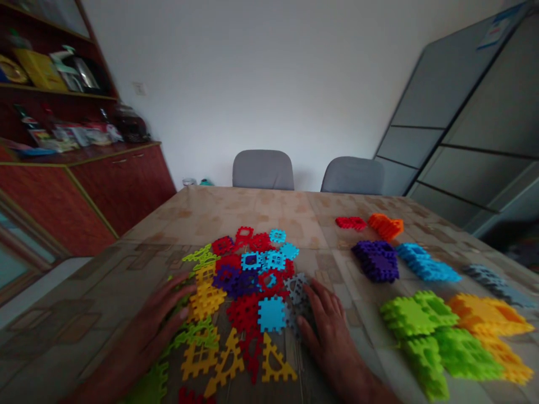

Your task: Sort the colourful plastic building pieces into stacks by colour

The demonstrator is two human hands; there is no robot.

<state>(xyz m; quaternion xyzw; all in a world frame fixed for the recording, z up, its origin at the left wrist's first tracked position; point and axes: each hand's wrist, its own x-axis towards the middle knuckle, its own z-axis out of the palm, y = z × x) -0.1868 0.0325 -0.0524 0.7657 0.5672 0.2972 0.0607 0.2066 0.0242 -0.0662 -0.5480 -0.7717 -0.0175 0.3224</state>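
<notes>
A loose heap of flat, notched plastic building pieces covers the table in front of me, with my two hands on either side. My left hand (pixel 164 317) rests at the heap's left edge, thumb and fingers apart, beside yellow pieces (pixel 206 303) and over lime-green pieces (pixel 196 334) that it partly hides. On the right edge, my right hand (pixel 328 322) lies with its thumb spread from the fingers, its fingertips against grey pieces (pixel 297 289). Between the hands are purple pieces (pixel 229 280), red pieces (pixel 244 312) and a light-blue square (pixel 272 314). Yellow triangles (pixel 275 362) lie nearer me.
To the right stand colour-sorted stacks: lime green (pixel 421 317), yellow (pixel 488 314), purple (pixel 376 261), light blue (pixel 427 262), grey (pixel 497 283), orange (pixel 386 226) and red (pixel 351 223). Two grey chairs (pixel 262 168) are behind the patterned table (pixel 290 210). A wooden cabinet (pixel 122 191) is at left.
</notes>
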